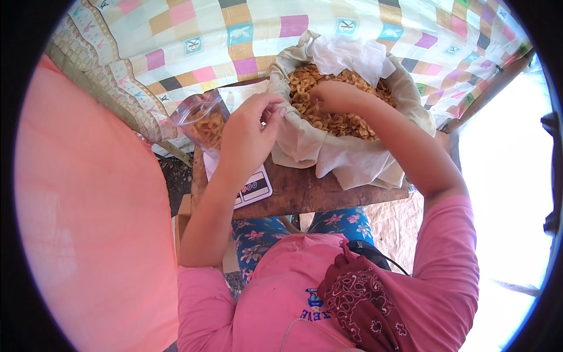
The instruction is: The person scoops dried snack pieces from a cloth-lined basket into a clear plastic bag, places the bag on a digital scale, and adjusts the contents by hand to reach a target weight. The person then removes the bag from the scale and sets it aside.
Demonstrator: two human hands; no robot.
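Note:
My right hand (334,97) reaches into a cloth-lined container (299,141) of thin fried chips (343,125); its fingertips are down among the chips, and whether they grip any is hidden. At the container's left rim is my left hand (259,123), fingers bent near the cloth; a hold on it cannot be made out. A clear plastic pouch (202,119) with chips inside stands left of that hand, above a white digital scale (257,189) partly covered by my left forearm. White plastic film (352,55) lies over the far side of the chips.
The wooden table (299,189) bears the container and scale. A patterned plastic sheet (264,39) hangs behind it, and a pink-orange sheet (96,211) hangs on the left. My floral-covered legs (341,222) are at the table's near edge. A wooden post (488,92) stands at right.

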